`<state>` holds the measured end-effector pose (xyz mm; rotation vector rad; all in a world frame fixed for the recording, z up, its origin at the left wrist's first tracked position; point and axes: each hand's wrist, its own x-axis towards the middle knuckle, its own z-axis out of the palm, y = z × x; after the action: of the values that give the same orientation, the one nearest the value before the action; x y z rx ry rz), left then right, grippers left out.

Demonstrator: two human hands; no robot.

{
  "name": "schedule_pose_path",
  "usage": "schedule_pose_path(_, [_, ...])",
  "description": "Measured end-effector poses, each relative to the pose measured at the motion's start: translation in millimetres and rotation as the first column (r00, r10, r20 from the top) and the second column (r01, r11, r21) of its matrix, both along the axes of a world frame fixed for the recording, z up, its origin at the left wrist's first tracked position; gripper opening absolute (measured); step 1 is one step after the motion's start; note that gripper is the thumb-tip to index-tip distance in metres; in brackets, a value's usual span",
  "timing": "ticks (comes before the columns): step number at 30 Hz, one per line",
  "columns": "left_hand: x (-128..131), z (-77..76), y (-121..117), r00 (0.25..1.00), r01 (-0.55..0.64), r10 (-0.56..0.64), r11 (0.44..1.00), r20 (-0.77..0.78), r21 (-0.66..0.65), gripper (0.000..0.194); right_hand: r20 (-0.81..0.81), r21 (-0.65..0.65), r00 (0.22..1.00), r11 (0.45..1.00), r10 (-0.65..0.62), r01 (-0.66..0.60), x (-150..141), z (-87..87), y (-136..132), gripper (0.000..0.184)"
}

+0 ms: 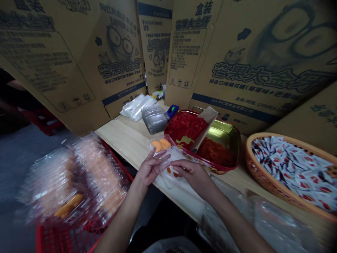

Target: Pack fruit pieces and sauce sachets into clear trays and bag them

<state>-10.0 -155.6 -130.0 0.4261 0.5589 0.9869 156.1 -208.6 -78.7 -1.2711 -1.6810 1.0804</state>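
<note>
Two hands work at the near edge of the table (118, 130), just in front of the metal tray (239, 144). The left hand (150, 168) is open, fingers spread and laid against a clear plastic clamshell (171, 179); the right hand (191, 174) is half closed, fingers curled over the same clamshell in what looks like a light grip. Clamshell: thin, light, probably flexible and easily creased, best held by its rim; long axis appears to run from the tray's front corner toward the person, though its blurred edges are hard to trace. Contents: orange fruit pieces (159, 146) at the end nearest the tray, soft-looking and probably loose, and small orange bits (171, 171) by the right hand. Tray contents: diced red fruit (185, 128) and a kraft paper scoop (206, 123), leaning. Behind the tray: stacked clear tubs (154, 119), plastic bags (137, 107), a blue dispenser (172, 111). Right of the tray: an orange basket (263, 179) of sachets (292, 165). Left of the tray: a red crate (68, 239) of filled packs (76, 175).
</note>
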Motion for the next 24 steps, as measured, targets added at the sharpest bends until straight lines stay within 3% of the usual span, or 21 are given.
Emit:
schedule_pose_path(2, [-1, -1.0, 1, 1.0, 0.004, -0.004, 1.0, 0.007, -0.002, 0.055, -0.06, -0.066, 0.993, 0.993, -0.099, 0.095, 11, 0.5, 0, 0.022])
schedule_pose_path(4, [-2, -1.4, 2, 1.0, 0.009, -0.008, 1.0, 0.012, -0.006, 0.052, -0.062, -0.051, 0.97, 0.972, -0.233, 0.231, 31, -1.4, 2, 0.026])
schedule_pose_path(6, [-4, -1.0, 2, 1.0, 0.014, -0.014, 1.0, 0.01, -0.012, 0.051, 0.038, 0.081, 0.917, 0.916, -0.397, 0.394, 58, -8.6, 8, 0.024])
schedule_pose_path(9, [-8, 1.1, 1, 1.0, 0.008, -0.008, 1.0, -0.007, -0.021, 0.053, 0.296, 0.319, 0.74, 0.793, -0.604, 0.52, 104, -28.9, 23, 0.015])
schedule_pose_path(11, [-10, 2.3, 2, 1.0, -0.007, 0.007, 1.0, -0.015, -0.028, 0.055, 0.454, 0.326, 0.674, 0.812, -0.583, 0.484, 128, -44.3, 34, 0.013])
schedule_pose_path(16, [-9, 4.0, 3, 0.999, -0.006, 0.003, 0.999, -0.05, -0.046, 0.056, 0.575, 0.283, 0.674, 0.886, -0.463, 0.368, 145, -69.5, 49, 0.008])
schedule_pose_path(24, [-9, 3.7, 4, 0.999, 0.001, -0.004, 0.998, -0.05, -0.069, 0.058, 0.619, 0.252, 0.677, 0.917, -0.399, 0.31, 151, -63.2, 38, 0.021])
